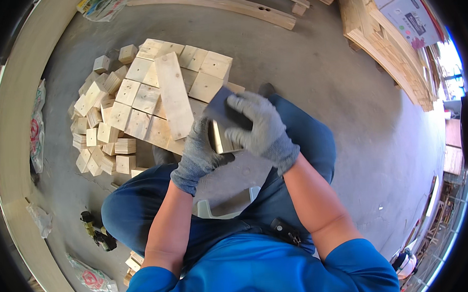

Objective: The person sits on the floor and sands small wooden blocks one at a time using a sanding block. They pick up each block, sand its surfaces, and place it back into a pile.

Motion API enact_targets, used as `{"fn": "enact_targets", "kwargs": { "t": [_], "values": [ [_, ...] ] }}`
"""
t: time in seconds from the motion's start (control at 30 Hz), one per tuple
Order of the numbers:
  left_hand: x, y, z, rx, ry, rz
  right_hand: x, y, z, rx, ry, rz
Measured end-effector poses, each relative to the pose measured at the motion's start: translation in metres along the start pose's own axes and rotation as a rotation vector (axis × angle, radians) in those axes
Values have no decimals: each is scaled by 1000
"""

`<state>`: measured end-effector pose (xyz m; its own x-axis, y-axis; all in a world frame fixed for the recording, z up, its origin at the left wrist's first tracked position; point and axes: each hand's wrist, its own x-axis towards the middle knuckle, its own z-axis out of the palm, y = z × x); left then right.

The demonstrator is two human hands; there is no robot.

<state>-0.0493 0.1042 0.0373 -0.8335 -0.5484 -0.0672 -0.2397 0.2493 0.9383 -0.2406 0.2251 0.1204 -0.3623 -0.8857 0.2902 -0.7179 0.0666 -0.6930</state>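
Both my hands wear grey knit gloves and meet in front of my knees. My left hand is closed around a pale wooden block, partly hidden by the gloves. My right hand grips a dark, flat rectangular sanding block, slightly blurred, held just above the wooden block. Beyond them, square wooden blocks stand packed side by side, many with a small hole in the top face. A flat wooden board lies across these blocks, its near end close to my left hand.
Loose wooden blocks are heaped left of the packed ones. A cordless drill lies on the floor by my left knee, near a plastic bag. Stacked planks with a cardboard box stand far right; a long beam lies ahead.
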Motion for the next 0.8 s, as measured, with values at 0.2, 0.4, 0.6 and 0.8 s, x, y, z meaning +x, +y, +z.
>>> {"fn": "enact_targets", "kwargs": {
  "t": [0.2,0.4,0.6,0.8],
  "values": [
    [-1,40,0,-203,-51,157,2,46,-16,318,164,640],
    [10,25,-16,-393,87,207,-14,51,-15,885,19,824],
    [9,-3,-14,-167,140,164,-14,27,2,1044,-76,934],
    [4,28,-7,-493,9,28,-14,28,0,998,14,879]
  ]
}}
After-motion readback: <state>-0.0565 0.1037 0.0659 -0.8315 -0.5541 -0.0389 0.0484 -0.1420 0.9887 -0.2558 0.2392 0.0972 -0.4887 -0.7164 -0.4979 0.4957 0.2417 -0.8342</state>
